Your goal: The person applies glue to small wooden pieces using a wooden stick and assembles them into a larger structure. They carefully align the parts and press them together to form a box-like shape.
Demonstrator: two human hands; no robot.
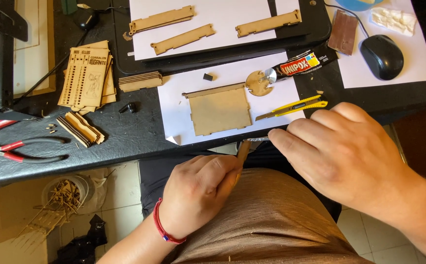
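Head view: left hand, a red cord at its wrist, is clamped around a thin wooden strip held upright at the near edge of the black desk. Right hand has its fingers curled together over a small silvery blade-like piece touching the strip's top end. On white paper just beyond lie a square wooden panel, a yellow utility knife and a glue tube. Red-handled pliers lie well to the left.
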